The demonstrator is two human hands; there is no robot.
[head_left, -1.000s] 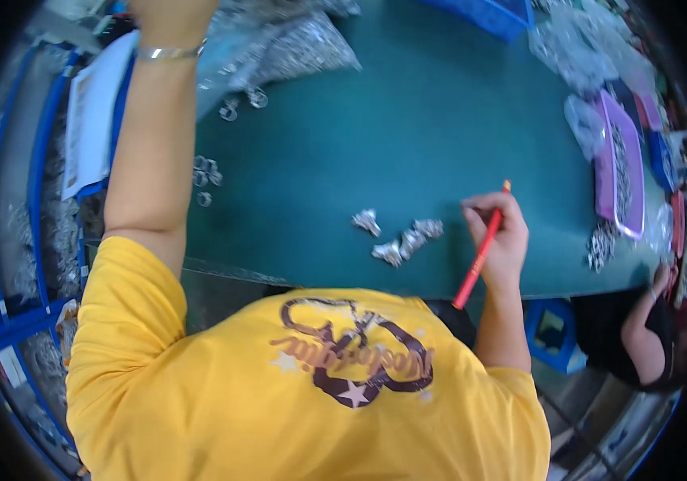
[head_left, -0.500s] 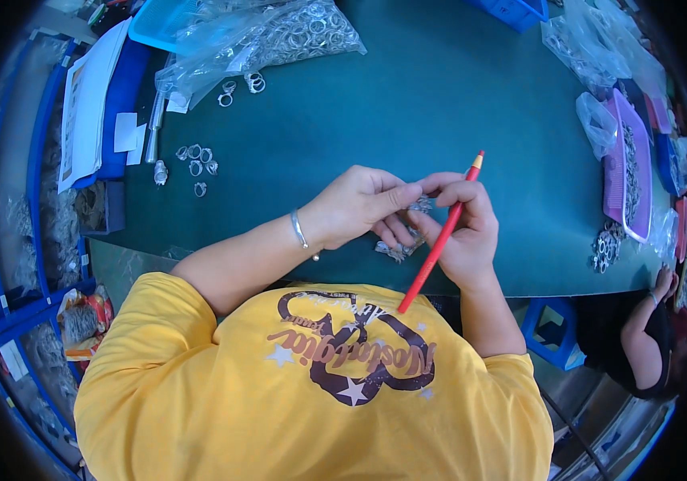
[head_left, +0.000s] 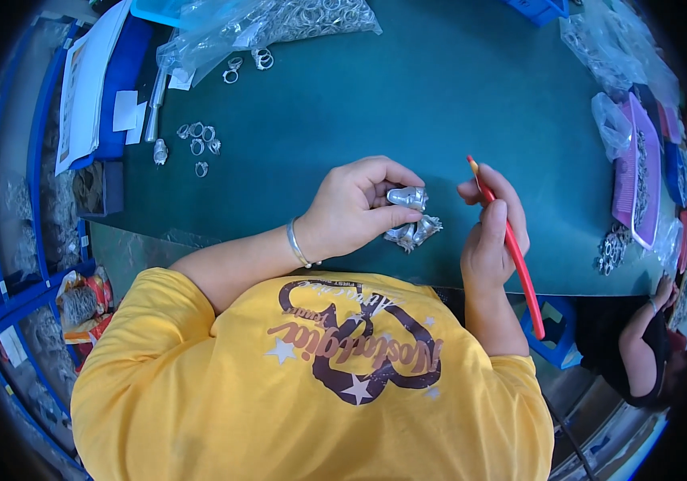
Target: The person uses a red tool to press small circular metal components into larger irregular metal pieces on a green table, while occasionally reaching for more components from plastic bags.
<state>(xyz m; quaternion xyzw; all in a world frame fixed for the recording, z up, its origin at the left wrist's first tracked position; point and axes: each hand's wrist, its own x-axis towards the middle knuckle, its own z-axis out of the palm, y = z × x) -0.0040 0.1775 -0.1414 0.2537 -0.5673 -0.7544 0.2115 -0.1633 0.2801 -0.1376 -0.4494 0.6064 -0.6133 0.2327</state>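
Note:
Thumb and fingers of my left hand [head_left: 355, 202] pinch a shiny silver ring [head_left: 404, 197] with a broad band, above the green tabletop. Just below it, close to my left thumb, a small cluster of silver rings [head_left: 415, 232] lies near the table's front edge. My right hand [head_left: 494, 232] is closed round a red pencil [head_left: 521, 264]. The pencil's peeled, pointed end is up by my fingers, and its long red shaft slants down to the right, apart from the rings.
Several loose rings [head_left: 197, 147] lie at the left, near a metal rod [head_left: 155, 108]. A clear bag of rings [head_left: 311, 28] sits at the far side. At the right stand a pink basket [head_left: 625, 188] of metal pieces and plastic bags [head_left: 600, 52]. Another person's arm [head_left: 640, 345] shows at the lower right.
My hands have come apart. The right hand has moved right with the red pencil, whose lower end has swung to the right. The ring in my left hand now shows plainly.

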